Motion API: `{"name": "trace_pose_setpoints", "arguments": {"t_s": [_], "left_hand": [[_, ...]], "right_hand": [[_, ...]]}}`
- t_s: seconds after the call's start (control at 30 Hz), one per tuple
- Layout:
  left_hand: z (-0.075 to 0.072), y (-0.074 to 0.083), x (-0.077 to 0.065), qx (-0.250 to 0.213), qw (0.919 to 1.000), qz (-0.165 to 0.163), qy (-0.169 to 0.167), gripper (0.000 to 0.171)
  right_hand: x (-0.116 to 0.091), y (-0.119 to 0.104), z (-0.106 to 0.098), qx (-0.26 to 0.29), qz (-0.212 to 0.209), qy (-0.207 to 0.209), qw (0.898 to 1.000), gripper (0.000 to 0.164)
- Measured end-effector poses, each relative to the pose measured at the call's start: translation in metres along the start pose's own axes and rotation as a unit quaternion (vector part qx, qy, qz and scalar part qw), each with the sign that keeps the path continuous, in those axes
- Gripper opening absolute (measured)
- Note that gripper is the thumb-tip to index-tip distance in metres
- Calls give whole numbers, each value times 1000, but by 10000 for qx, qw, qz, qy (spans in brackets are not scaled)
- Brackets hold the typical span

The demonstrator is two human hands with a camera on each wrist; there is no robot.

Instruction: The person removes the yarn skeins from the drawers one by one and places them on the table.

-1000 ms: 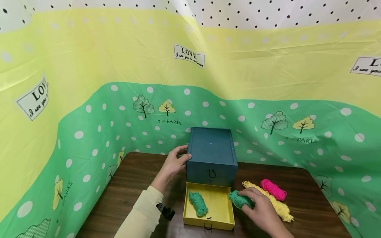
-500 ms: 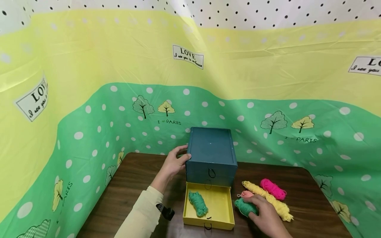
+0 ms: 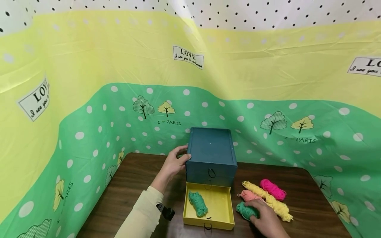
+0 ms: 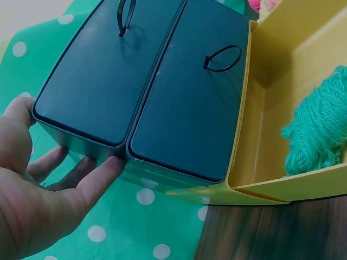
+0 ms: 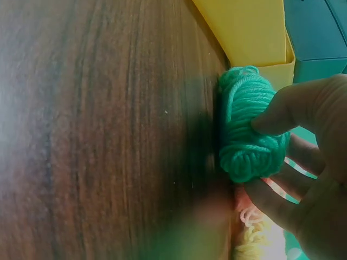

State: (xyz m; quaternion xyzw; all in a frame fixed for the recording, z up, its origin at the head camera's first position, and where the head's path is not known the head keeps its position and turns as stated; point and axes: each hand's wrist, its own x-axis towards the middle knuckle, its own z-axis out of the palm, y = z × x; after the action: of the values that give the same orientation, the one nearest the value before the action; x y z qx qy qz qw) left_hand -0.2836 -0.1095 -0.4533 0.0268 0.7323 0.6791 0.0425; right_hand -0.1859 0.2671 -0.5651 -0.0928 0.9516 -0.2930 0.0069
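A green skein of yarn (image 3: 246, 211) lies on the table right of the pulled-out yellow drawer. My right hand (image 3: 265, 218) pinches it, with the thumb on its near side and the fingers behind, as the right wrist view shows. Inside the yellow drawer (image 3: 218, 206) rests another green skein of yarn (image 3: 198, 204). My left hand (image 3: 175, 162) rests against the left side of the blue drawer box (image 3: 212, 145). In the left wrist view its fingers (image 4: 100, 179) are spread along that side and the thumb touches an edge.
Right of the drawer, a salmon skein (image 3: 249, 195), a yellow skein (image 3: 275, 203) and a pink skein (image 3: 273, 189) lie side by side on the wooden table (image 3: 309, 201). Black loop handles (image 4: 222, 58) stick out from the blue drawer fronts. A patterned curtain (image 3: 166, 132) surrounds the table.
My right hand has moved right and slightly toward me with the green skein, away from the drawer's edge, uncovering the salmon skein. The left hand stays where it was.
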Motion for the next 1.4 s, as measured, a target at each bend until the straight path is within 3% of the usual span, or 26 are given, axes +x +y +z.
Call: {"name": "trace_pose_setpoints", "arguments": {"t_s": [0.23, 0.47, 0.9, 1.17, 1.4], "left_hand": [[0, 0, 0, 20, 10000, 2, -18, 55], [0, -1, 0, 18, 10000, 22, -13, 55], [0, -1, 1, 33, 10000, -5, 14, 54], [-2, 0, -1, 9, 10000, 32, -11, 55], [-1, 0, -1, 3, 10000, 42, -26, 54]], "right_hand": [[-3, -9, -7, -5, -28, -40, 10000, 46], [1, -26, -18, 321, -115, 88, 9994, 39], [9, -68, -20, 602, -665, 204, 9958, 32], [17, -90, -1, 783, -1276, -224, 9885, 35], [24, -98, 15, 906, -1464, -764, 9821, 41]]}}
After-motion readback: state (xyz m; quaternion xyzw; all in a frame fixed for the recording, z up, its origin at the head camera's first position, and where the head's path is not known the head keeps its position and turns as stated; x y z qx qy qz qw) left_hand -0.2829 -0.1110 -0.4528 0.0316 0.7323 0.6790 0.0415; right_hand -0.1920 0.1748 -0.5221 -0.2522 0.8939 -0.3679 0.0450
